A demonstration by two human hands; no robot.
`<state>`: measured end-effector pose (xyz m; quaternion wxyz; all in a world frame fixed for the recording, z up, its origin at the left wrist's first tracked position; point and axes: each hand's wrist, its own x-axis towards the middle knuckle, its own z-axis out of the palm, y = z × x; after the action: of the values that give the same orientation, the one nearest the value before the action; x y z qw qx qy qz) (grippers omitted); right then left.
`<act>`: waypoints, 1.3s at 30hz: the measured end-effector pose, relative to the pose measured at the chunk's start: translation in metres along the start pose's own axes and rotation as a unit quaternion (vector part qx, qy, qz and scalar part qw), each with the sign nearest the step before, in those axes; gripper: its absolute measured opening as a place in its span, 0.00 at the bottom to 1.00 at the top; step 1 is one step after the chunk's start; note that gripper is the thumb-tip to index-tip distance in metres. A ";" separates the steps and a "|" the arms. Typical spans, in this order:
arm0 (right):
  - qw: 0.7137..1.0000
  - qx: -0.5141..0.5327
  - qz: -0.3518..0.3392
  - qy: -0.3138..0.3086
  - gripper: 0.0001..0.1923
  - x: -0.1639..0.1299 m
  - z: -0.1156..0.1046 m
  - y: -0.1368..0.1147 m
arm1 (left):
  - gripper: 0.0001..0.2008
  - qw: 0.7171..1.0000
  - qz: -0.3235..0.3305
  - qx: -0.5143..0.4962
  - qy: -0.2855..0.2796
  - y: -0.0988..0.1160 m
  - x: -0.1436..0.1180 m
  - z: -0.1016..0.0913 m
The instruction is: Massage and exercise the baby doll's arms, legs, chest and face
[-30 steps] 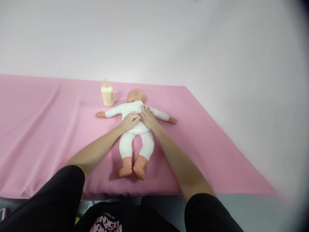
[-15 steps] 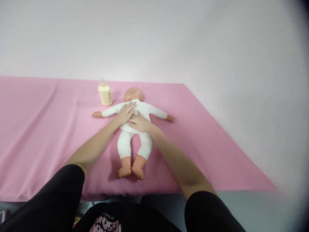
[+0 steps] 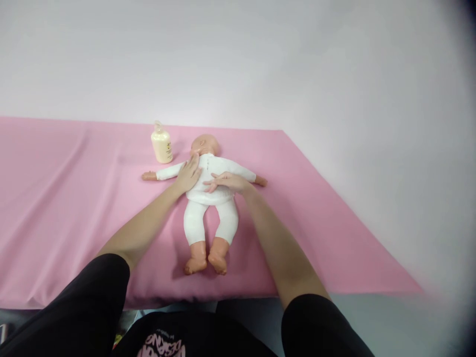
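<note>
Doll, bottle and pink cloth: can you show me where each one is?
doll (image 3: 211,196), head view, on its white tummy.
bottle (image 3: 162,146), head view, on its cream body.
pink cloth (image 3: 74,198), head view, on a bare stretch left of the doll.

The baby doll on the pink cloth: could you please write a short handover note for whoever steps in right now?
Left hand: open, flat on the baby doll, at its upper chest near the shoulder.
Right hand: open, fingers spread across the doll's chest.
The doll lies face up on the pink cloth, arms out, in a white suit.
A cream bottle stands upright beside the doll's head, untouched.
Done: both palms placed on the chest.
Left: legs and arms are not being touched.
</note>
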<state>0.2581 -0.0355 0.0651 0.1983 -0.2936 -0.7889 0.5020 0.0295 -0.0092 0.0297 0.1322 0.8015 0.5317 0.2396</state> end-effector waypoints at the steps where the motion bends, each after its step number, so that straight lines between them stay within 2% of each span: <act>1: 1.000 0.024 0.004 0.002 0.32 -0.002 -0.002 0.001 | 0.34 0.999 -0.035 -0.014 0.012 -0.003 0.002 0.001; 3: 0.998 0.063 0.008 0.005 0.32 -0.005 -0.003 0.003 | 0.34 0.996 -0.087 -0.031 0.021 -0.007 0.005 0.001; 5: 0.996 0.081 0.001 0.030 0.32 -0.003 0.001 0.005 | 0.34 0.994 -0.109 -0.022 0.019 -0.003 0.005 0.000; 7: 0.992 0.073 -0.006 0.106 0.31 0.002 0.008 0.006 | 0.35 0.994 -0.104 0.006 0.017 0.009 0.001 -0.001; 10: 0.963 -0.018 -0.028 0.269 0.29 0.013 0.021 0.005 | 0.36 0.999 -0.023 0.041 -0.016 0.036 -0.012 0.000; 11: 0.951 -0.077 -0.043 0.295 0.28 0.016 0.025 0.005 | 0.34 0.998 0.018 0.049 -0.036 0.045 -0.016 0.001; 13: 0.934 -0.203 -0.063 0.287 0.25 0.020 0.031 0.005 | 0.31 0.992 0.083 0.067 -0.072 0.057 -0.022 0.004; 16: 0.929 -0.297 -0.035 0.215 0.26 0.023 0.034 0.008 | 0.29 0.986 0.114 0.078 -0.098 0.063 -0.025 0.005; 21: 0.930 -0.307 0.007 0.200 0.29 0.025 0.025 0.017 | 0.30 0.987 0.106 0.059 -0.103 0.057 -0.020 0.004; 26: 0.921 -0.287 0.068 0.254 0.33 0.022 0.014 0.035 | 0.29 0.989 0.102 0.044 -0.103 0.043 -0.018 0.006; 29: 0.899 -0.275 0.125 0.318 0.36 0.022 0.016 0.045 | 0.30 0.994 0.078 0.034 -0.073 0.027 -0.015 0.007; 31: 0.883 -0.280 0.160 0.342 0.38 0.024 0.022 0.046 | 0.31 0.998 0.040 0.029 -0.042 0.017 -0.013 0.009; 35: 0.856 -0.302 0.223 0.355 0.39 0.028 0.040 0.032 | 0.34 0.999 -0.038 0.020 0.007 0.004 -0.008 0.015; 39: 0.828 -0.352 0.295 0.321 0.39 0.029 0.065 0.005 | 0.33 0.998 -0.060 0.026 0.021 0.004 -0.007 0.018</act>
<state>0.1983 -0.0581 0.0342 0.1659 -0.7071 -0.6796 0.1027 0.0399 -0.0165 0.0149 0.1146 0.7661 0.5875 0.2342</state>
